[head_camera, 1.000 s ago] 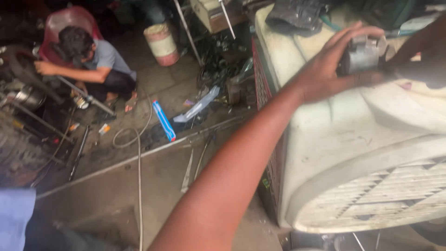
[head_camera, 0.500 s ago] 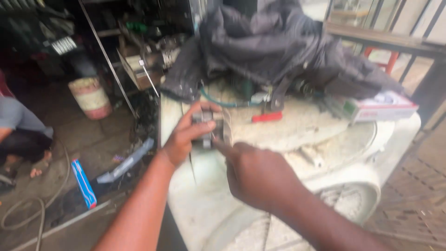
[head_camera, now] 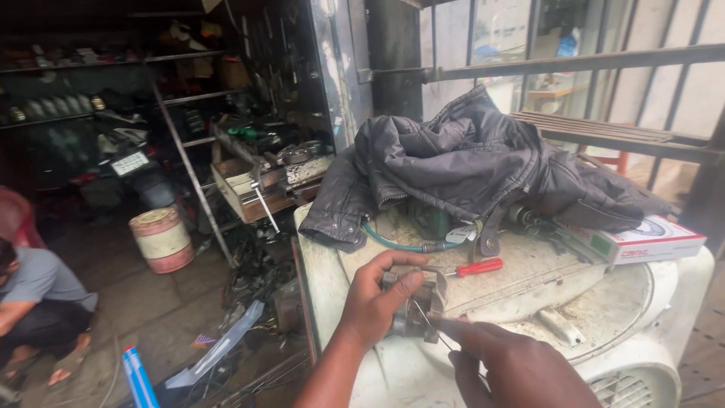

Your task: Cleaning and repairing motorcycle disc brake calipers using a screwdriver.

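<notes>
My left hand (head_camera: 370, 302) grips small grey metal part (head_camera: 414, 302), fingers wrapped round it, above dirty white machine top (head_camera: 529, 279). My right hand (head_camera: 513, 366) pinches thin wire (head_camera: 430, 326), tip touching part. Step looks like poking wire in. Next move needs steady aim. Red screwdriver (head_camera: 474, 267) lies near, just behind part.

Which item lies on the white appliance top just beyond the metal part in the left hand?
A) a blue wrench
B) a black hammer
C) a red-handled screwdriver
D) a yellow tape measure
C: a red-handled screwdriver lies flat on the dirty white appliance top, just past the metal part gripped by the left hand; no wrench, tape measure or hammer shows there.
</notes>
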